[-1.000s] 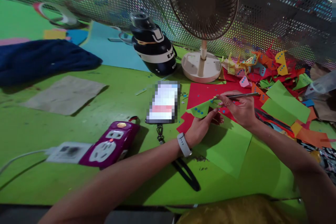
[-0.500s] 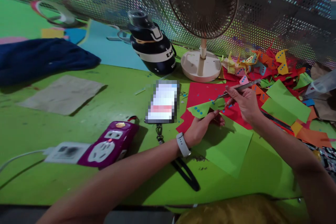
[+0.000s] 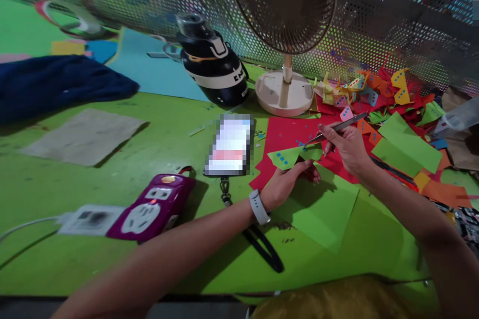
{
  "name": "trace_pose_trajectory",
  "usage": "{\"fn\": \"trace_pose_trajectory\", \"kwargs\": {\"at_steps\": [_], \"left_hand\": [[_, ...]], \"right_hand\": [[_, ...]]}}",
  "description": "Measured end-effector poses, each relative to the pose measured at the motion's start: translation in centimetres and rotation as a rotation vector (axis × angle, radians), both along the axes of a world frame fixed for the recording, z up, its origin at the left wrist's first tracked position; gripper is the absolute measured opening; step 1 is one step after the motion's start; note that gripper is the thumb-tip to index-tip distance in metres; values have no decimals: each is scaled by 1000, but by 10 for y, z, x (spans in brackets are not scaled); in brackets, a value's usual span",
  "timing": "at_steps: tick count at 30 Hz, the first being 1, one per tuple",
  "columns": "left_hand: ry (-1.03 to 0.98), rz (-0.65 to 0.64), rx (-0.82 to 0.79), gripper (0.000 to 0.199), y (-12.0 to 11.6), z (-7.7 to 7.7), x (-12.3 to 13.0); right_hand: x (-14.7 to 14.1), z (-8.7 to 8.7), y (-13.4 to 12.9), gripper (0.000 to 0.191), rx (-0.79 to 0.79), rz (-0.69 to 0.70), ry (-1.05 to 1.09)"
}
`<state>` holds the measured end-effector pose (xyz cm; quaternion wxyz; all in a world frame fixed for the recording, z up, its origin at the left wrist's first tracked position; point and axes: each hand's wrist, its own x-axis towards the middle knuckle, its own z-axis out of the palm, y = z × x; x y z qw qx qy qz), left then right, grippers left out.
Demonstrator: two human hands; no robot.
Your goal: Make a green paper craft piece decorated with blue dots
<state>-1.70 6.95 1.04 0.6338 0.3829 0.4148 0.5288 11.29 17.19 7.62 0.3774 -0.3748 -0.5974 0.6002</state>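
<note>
Green paper (image 3: 293,153) | left hand (image 3: 282,186) pinches | right hand (image 3: 351,150) slants tweezers (image 3: 349,122), seemingly touching

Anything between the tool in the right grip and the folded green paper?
Nothing visible. The metal tool in the right grip has its tip at the folded green paper, held by the left grip. The red sheet lies behind, not between. Can't tell if the tip touches.

The hands (image 3: 281,187) hold tweezers (image 3: 348,122) and dotted green paper (image 3: 292,155).
</note>
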Motion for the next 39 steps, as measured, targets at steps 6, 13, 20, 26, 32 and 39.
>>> {"fn": "trace_pose_trajectory", "kwargs": {"at_steps": [6,13,20,26,32,39], "left_hand": [[-2,12,-5,41,0,-1,1],[3,-5,-13,39,0,4,0],[-3,2,-21,38,0,3,1],[12,16,-19,38,-1,4,1],[14,-1,-12,39,-1,6,1],[2,2,-13,39,-1,6,2]], "right_hand": [[1,1,1,40,21,16,17],[2,4,1,39,27,17,30],[3,5,-1,38,-5,12,18],[7,7,0,40,25,-10,-11],[5,6,-1,41,29,20,7],[4,7,0,42,1,1,7]]}}
